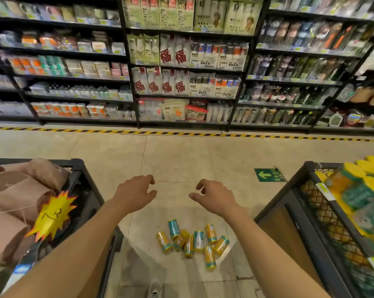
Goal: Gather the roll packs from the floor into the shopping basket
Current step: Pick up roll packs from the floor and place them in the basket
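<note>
Both hands are held out over the floor (181, 155) with nothing in them: the left hand (136, 193) and the right hand (215, 195) have loosely curled fingers, palms down, apart from each other and well above the roll packs (192, 240). The roll packs, yellow with teal bands, lie in a loose cluster on the tiles below and between the forearms, some touching, one lying a little apart at the lower right of the heap. Open tile runs ahead of the hands as far as the striped hazard tape (171, 132) at the foot of the shelves (188, 67). The lane is hemmed on the left by a black bin (89, 190) of brown rolls with a yellow starburst price tag (52, 214), and on the right by a black mesh bin (323, 211) stacked with similar yellow and teal packs, blurred and cut off by the frame edge. A green arrow sign (270, 174) is stuck to the floor near the right bin. I cannot make out a shopping basket as such.
</note>
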Demonstrator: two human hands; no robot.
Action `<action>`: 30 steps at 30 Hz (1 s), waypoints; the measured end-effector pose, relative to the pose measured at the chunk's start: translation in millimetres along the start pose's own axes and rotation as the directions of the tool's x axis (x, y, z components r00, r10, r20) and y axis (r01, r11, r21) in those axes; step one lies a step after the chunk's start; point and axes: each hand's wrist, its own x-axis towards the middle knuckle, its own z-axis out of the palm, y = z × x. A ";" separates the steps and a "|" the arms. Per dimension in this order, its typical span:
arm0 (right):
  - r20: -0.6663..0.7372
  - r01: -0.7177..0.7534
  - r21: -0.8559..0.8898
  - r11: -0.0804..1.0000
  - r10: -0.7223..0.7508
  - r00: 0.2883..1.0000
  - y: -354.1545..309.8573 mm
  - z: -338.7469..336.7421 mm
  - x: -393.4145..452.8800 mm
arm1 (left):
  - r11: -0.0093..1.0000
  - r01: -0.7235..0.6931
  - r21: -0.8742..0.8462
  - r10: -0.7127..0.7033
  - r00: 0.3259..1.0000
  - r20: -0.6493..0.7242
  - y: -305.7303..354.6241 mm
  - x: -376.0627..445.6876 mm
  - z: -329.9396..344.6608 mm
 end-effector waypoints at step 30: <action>0.261 -0.372 0.312 0.874 0.298 0.918 255.3 589.4 406.5 | 0.439 0.734 -0.518 -0.528 0.677 0.512 -203.4 310.1 696.4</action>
